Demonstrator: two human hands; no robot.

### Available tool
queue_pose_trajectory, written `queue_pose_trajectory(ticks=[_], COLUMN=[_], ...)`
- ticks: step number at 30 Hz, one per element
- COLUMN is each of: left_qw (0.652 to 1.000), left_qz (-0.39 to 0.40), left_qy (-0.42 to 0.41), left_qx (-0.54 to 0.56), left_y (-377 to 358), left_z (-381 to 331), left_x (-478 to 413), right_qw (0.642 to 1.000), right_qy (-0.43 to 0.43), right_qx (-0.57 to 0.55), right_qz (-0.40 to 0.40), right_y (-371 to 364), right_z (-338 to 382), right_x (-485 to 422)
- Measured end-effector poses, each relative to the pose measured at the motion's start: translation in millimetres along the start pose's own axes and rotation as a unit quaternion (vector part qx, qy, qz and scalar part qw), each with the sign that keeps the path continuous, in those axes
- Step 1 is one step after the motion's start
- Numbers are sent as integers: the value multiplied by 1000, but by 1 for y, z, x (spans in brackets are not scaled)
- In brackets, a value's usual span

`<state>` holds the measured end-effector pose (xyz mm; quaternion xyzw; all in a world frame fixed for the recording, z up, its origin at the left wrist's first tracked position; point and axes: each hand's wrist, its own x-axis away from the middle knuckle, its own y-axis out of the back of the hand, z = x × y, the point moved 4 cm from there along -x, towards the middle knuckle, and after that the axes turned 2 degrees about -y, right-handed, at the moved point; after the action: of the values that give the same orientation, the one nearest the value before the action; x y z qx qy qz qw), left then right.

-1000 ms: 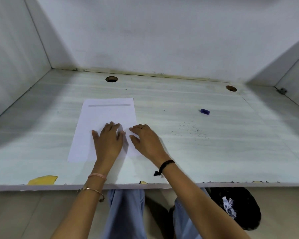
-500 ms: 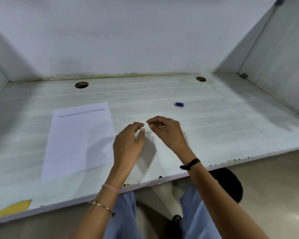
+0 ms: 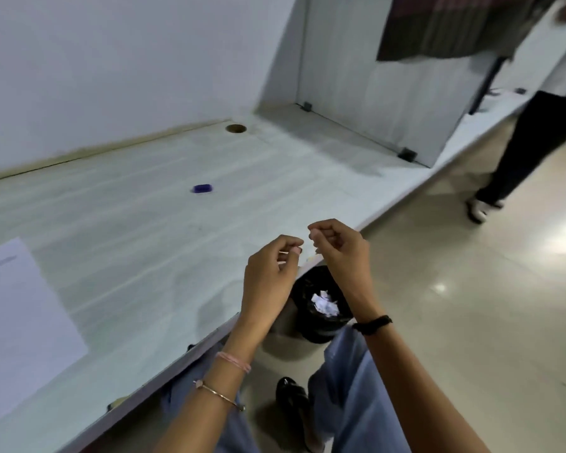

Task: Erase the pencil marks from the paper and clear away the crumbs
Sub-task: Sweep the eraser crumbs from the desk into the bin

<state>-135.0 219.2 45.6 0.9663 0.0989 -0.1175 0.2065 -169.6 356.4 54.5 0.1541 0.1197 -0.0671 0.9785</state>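
Observation:
The white paper (image 3: 17, 322) lies flat on the pale desk (image 3: 144, 243) at the far left, cut off by the frame edge, with a faint grey line near its top. A small blue eraser (image 3: 202, 188) rests further back on the desk. My left hand (image 3: 268, 279) and my right hand (image 3: 340, 253) hover close together over the desk's front edge, fingertips pinched. Nothing is visible between the fingers. Directly below them a black bin (image 3: 321, 312) stands on the floor, holding crumpled white scraps.
A round cable hole (image 3: 236, 128) sits at the back of the desk. A white divider panel (image 3: 373, 80) closes off the right end. Another person (image 3: 523, 132) stands on the tiled floor at the right. My legs and a black shoe (image 3: 291, 397) are under the desk edge.
Both hands left the paper and moved right to the desk edge above the bin, with fingers pinching shut. The view swung right, bringing the bin and the standing person into sight.

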Motion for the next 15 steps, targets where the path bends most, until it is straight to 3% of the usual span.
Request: queue_pose_trajectory(ticks=[4, 7, 15], left_qw=[991, 983, 967], left_qz=[125, 176, 190], left_qy=[-44, -33, 165], left_qx=[27, 38, 36], left_y=[-48, -82, -164], left_z=[-7, 8, 114], left_x=[8, 11, -1], right_qw=[994, 988, 957], right_qy=[-27, -62, -250], right_qx=[5, 14, 44], right_qz=[-102, -140, -141], right_y=[38, 54, 63], right_z=[-27, -57, -203], right_x=[9, 15, 7])
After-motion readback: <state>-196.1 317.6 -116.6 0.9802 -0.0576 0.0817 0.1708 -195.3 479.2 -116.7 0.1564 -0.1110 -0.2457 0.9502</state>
